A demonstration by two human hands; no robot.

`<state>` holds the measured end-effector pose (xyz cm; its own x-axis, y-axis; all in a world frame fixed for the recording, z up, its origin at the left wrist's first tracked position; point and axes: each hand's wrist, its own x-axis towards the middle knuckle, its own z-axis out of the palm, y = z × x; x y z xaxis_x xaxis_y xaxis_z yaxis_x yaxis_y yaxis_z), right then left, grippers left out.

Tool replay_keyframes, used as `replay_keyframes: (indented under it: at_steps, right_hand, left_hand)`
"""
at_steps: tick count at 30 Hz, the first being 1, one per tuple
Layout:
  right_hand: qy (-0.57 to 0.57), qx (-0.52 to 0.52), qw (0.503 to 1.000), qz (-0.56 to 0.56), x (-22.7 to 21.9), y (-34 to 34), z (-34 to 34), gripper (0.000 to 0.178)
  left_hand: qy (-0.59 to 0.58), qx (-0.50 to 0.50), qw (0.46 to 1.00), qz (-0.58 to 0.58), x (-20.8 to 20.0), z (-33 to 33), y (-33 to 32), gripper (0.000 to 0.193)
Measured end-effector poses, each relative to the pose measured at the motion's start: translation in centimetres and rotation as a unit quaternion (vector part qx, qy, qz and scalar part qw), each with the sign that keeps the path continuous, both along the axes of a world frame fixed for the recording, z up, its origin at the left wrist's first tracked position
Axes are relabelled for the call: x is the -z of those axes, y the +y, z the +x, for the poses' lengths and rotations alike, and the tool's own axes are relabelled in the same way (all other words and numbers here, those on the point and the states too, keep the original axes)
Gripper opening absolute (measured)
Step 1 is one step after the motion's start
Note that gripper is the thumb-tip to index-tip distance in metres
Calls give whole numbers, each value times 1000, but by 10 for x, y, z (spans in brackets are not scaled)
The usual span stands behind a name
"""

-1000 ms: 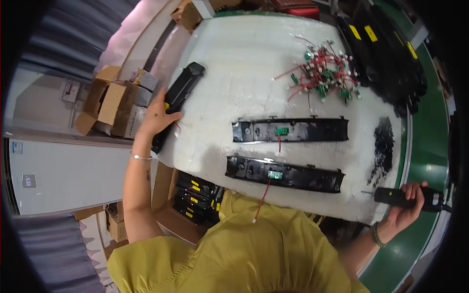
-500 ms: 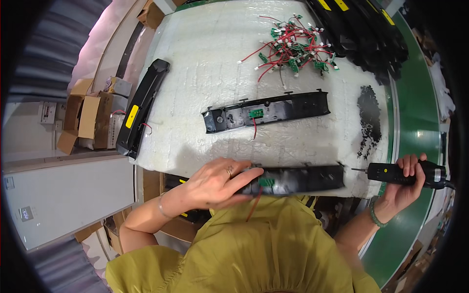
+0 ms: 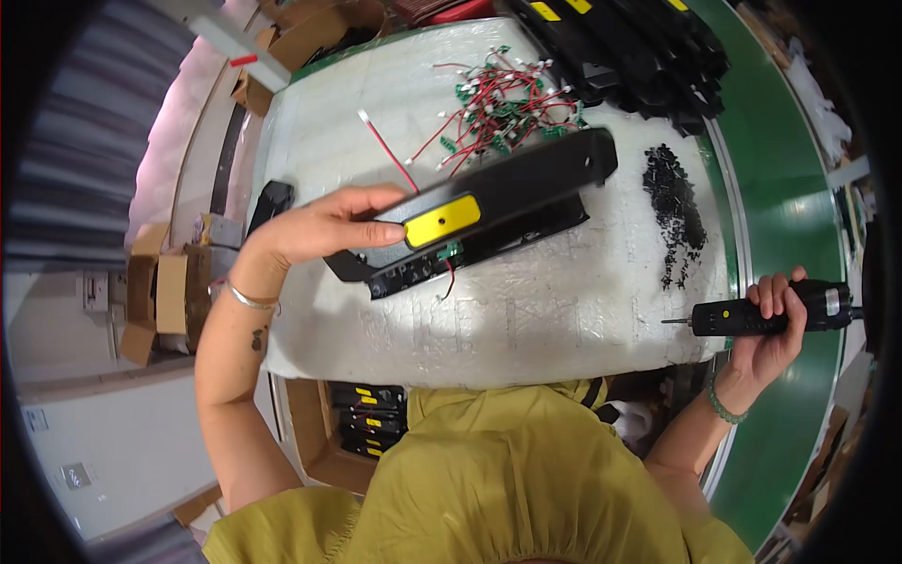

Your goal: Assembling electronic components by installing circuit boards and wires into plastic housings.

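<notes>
My left hand [image 3: 340,224] grips the left end of a long black plastic housing [image 3: 536,179], its thumb beside a yellow label [image 3: 442,222]. A red wire [image 3: 387,150] with a white plug pokes out from behind this housing. Partly hidden beneath it is a second black housing [image 3: 517,240], hollow side up, with a small green circuit board [image 3: 450,252] and a short wire. At the far right, my right hand [image 3: 775,315] is wrapped round a black electric screwdriver [image 3: 738,318], its bit pointing left.
Wired green circuit boards [image 3: 507,103] lie heaped at the back of the white padded table [image 3: 470,343]. Black screws [image 3: 673,207] are scattered at the right. Stacked black housings [image 3: 629,56] fill the far right corner. An open carton [image 3: 310,432] below the front edge holds similar parts.
My left hand has carried the housing from the front edge away from me and turned it over, label side up. My right hand still holds the screwdriver. The view has shifted.
</notes>
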<state>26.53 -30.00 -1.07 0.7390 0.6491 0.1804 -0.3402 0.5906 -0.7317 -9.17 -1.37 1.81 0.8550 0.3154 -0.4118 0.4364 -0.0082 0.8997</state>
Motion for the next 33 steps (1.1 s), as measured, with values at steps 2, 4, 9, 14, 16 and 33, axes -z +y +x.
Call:
replay_keyframes:
  at_steps: [2,4,9,14,16,33]
  right_hand:
    - [0,24,1000,-5,-1,0,-2,24]
    - [0,38,999,-14,0,0,0,23]
    - [-2,46,999,-24,2,8,1,22]
    - [-3,33,999,-30,0,14,-1,21]
    - [0,33,999,-30,-1,24,-8,21]
    - [5,-24,1000,16,12,-3,17,25]
  left_hand:
    - [6,21,1000,0,12,4,5,32]
    - [23,-17,1000,-8,20,7,-1,27]
    - [70,26,909,409,26,5,-38,31]
    - [11,-36,783,621,17,34,-61,38]
    - [-60,-24,787,614,28,52,-65,43]
    - [1,-211,817,537,41,7,-94,57]
